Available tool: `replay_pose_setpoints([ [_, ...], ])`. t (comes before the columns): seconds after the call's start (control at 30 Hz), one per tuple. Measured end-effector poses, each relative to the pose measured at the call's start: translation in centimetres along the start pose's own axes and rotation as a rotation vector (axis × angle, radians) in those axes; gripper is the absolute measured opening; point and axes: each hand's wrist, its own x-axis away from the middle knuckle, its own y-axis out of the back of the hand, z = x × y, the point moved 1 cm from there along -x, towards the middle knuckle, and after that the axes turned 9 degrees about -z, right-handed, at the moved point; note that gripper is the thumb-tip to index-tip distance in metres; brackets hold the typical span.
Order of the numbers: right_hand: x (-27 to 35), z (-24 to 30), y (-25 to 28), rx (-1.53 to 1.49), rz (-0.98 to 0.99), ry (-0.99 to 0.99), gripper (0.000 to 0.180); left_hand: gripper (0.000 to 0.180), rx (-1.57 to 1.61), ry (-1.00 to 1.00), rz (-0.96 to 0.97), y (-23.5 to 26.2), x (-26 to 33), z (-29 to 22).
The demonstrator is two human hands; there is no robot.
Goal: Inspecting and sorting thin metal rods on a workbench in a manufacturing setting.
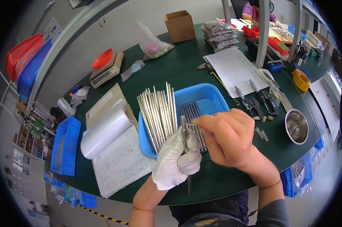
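Observation:
My left hand (176, 160), in a white glove, is closed round a slim metal rod (184, 130) held nearly upright, its lower end showing below the fist. Bare and pinched, my right hand (229, 138) grips a thin metal pin (192, 125) that meets the rod near its top; whether the pin sits in a hole I cannot tell. Just beyond both hands is a blue perforated basket (216, 90). A bundle of shiny silver rods (156, 113) leans along its left side, and darker grey rods (190, 110) lie in its middle, partly hidden by my hands.
Paper drawings (122, 159) with a rolled plastic sheet lie left, near a blue bin (66, 145). Micrometers (252, 106), calipers (205, 67) and a steel bowl (296, 126) of small parts lie right. Further back are a scale (107, 70), bagged parts (219, 34) and a cardboard box (180, 26).

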Motion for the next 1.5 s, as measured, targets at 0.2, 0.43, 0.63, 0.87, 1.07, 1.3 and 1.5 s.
replay_pose_setpoints([
  [0.2,0.2,0.1,-0.3,0.025,-0.014,0.036,0.024,0.038,-0.074,-0.029,0.012,0.3,-0.1,0.0],
  [0.43,1.0,-0.4,-1.4,0.161,-0.148,0.137,0.025,0.039,-0.109,-0.021,-0.12,0.0,-0.2,0.1],
  [0.63,1.0,-0.2,-1.1,0.177,-0.111,0.087,0.025,0.038,-0.094,-0.011,-0.119,0.2,-0.1,0.3],
  [0.87,-1.7,-2.2,4.1,-0.093,-0.262,-0.121,0.01,0.055,-0.158,-0.617,0.077,-0.5,3.0,-6.0],
  [1.07,-1.6,-3.8,6.8,-0.207,-0.475,-0.23,0.017,0.048,-0.555,-0.92,0.07,-2.5,-2.5,-3.6],
  [1.3,-2.1,-4.0,6.5,-0.212,-0.533,-0.205,0.011,0.026,-1.88,-1.109,0.612,-0.6,-10.0,0.2],
  [1.5,-2.1,-3.2,7.3,-0.195,-0.416,-0.321,0.014,0.014,-1.848,-0.658,0.379,4.6,-8.3,-2.1],
])
